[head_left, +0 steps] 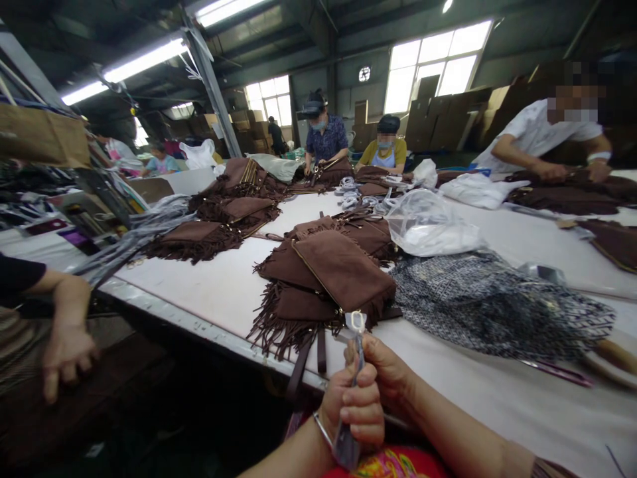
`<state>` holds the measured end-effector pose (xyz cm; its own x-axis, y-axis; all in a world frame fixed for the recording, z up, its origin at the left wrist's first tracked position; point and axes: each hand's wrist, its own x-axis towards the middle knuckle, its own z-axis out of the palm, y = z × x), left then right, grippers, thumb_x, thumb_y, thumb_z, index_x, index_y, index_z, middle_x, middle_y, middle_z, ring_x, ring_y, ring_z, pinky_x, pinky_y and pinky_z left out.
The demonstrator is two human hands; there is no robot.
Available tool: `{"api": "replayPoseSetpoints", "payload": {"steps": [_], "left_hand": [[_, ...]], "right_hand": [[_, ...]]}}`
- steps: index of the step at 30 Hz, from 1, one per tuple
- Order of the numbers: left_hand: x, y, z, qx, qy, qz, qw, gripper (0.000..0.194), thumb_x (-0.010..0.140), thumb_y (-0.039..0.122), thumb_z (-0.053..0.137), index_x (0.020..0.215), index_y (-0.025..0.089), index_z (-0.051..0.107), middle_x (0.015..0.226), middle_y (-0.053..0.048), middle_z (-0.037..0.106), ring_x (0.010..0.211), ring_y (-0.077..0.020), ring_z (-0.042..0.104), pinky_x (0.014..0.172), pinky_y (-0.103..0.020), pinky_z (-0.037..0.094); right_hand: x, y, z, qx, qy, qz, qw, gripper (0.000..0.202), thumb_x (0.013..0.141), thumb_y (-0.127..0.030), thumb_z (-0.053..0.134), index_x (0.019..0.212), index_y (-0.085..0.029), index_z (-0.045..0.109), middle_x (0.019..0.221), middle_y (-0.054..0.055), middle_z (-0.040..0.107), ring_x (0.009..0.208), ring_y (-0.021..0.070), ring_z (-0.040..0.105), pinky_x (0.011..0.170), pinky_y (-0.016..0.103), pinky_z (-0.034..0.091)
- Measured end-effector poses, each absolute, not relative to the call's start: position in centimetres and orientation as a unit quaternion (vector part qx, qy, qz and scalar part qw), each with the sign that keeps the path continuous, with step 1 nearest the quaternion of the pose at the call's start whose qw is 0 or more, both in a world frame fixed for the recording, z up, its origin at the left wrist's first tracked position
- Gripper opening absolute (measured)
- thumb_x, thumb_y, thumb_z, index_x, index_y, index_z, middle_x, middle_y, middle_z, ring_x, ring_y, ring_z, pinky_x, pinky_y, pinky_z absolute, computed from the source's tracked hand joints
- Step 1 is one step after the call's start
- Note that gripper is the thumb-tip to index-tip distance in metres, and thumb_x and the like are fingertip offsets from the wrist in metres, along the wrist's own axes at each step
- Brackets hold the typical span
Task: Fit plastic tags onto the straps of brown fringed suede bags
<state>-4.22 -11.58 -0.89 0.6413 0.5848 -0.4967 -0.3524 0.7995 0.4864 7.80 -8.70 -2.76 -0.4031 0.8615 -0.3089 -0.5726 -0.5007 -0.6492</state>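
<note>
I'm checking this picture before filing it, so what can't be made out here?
Head view throughout:
Grey plastic-wrapped strip: part hidden behind the left hand's fingers.
Lower brown, fringed, suede-like bags: partly covered by the flat brown top bag.
Black-sleeved co-worker's arm: shoulder cut off by the left edge.
Round black-and-white wall fixture: too small to tell whether clock or fan.
</note>
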Motion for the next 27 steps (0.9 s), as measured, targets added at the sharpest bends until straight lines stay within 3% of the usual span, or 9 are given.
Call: {"api": "replayPoseSetpoints", "payload": {"steps": [4,7,10,14,17,20,23,25,27], "left_hand": [[-3.9,-11.3,-0.8,0.197,0.278,0.254,0.905,0.038,0.087,0.055,0.046,0.068,0.023,0.036,0.043,0.013,0.014,0.033,-0.0037,0.003,0.038,-0.02,0.015],[-3.3,-11.6,-1.0,0.266,0.341,0.295,0.852,0.042,0.083,0.064,0.045,0.076,0.023,0.043,0.044,0.011,0.03,0.032,-0.0064,0.024,0.039,-0.021,0.027],[-3.2,-12.1,-0.7,0.464,0.442,0.284,0.713,0.037,0.083,0.057,0.049,0.079,0.02,0.053,0.052,0.004,0.049,0.041,-0.0112,0.044,0.043,-0.023,0.032],[-4.7,-10.4,0.8,0.7,0.463,0.241,0.488,0.032,0.085,0.041,0.053,0.065,0.018,0.061,0.06,-0.002,0.06,0.055,-0.0142,0.052,0.052,-0.025,0.034],[-5.6,-7.2,1.4,0.674,0.542,0.346,0.364,0.023,0.085,0.034,0.052,0.084,0.017,0.067,0.08,-0.006,0.068,0.075,-0.0181,0.059,0.069,-0.027,0.042],[-5.4,-4.2,1.0,0.61,0.559,0.391,0.402,0.022,0.081,0.028,0.057,0.096,0.015,0.067,0.098,-0.009,0.068,0.091,-0.0201,0.059,0.083,-0.03,0.042],[-4.6,-2.8,0.2,0.578,0.539,0.357,0.498,0.02,0.08,0.031,0.059,0.075,0.014,0.068,0.074,-0.005,0.066,0.072,-0.0164,0.057,0.067,-0.026,0.043],[-4.2,-2.6,0.0,0.551,0.53,0.329,0.554,0.029,0.08,0.038,0.059,0.067,0.012,0.066,0.054,0.0,0.055,0.051,-0.0113,0.046,0.05,-0.023,0.035],[-3.9,-2.7,-0.1,0.513,0.515,0.303,0.616,0.037,0.078,0.047,0.06,0.068,0.012,0.065,0.046,0.005,0.044,0.039,-0.007,0.032,0.04,-0.021,0.023]], "right_hand": [[8.6,-9.3,-2.9,-0.334,-0.216,0.798,0.453,0.033,0.063,-0.039,0.082,0.069,-0.016,0.059,0.058,-0.004,0.055,0.051,0.0075,0.046,0.052,0.02,0.038],[9.4,-9.9,-2.2,-0.35,-0.229,0.776,0.473,0.034,0.075,-0.049,0.071,0.079,-0.016,0.062,0.066,-0.001,0.06,0.059,0.0113,0.054,0.058,0.023,0.042],[10.3,-10.3,-1.5,-0.4,-0.283,0.739,0.463,0.039,0.077,-0.054,0.066,0.085,-0.015,0.063,0.075,0.003,0.065,0.065,0.0144,0.058,0.06,0.025,0.043],[11.4,-10.1,-1.9,-0.497,-0.356,0.653,0.447,0.035,0.075,-0.047,0.07,0.077,-0.014,0.06,0.063,0.0,0.063,0.053,0.0108,0.052,0.053,0.023,0.037],[12.2,-9.9,-2.5,-0.542,-0.375,0.634,0.405,0.038,0.08,-0.053,0.059,0.084,-0.015,0.06,0.063,0.002,0.065,0.05,0.0122,0.051,0.05,0.025,0.036],[12.8,-9.9,-2.4,-0.608,-0.465,0.5,0.405,0.037,0.076,-0.047,0.062,0.095,-0.016,0.063,0.088,0.01,0.07,0.078,0.0222,0.063,0.07,0.034,0.047],[13.0,-10.3,-1.3,-0.636,-0.563,0.293,0.439,0.036,0.075,-0.039,0.062,0.106,-0.02,0.064,0.113,0.012,0.064,0.103,0.0281,0.057,0.086,0.039,0.045],[12.6,-10.6,-0.4,-0.611,-0.612,0.275,0.42,0.028,0.083,-0.039,0.054,0.1,-0.021,0.066,0.105,0.01,0.067,0.096,0.0258,0.059,0.082,0.037,0.045],[11.8,-10.6,0.2,-0.589,-0.632,0.332,0.378,0.029,0.087,-0.041,0.048,0.084,-0.02,0.067,0.082,0.006,0.067,0.079,0.0214,0.061,0.072,0.032,0.046]]}}
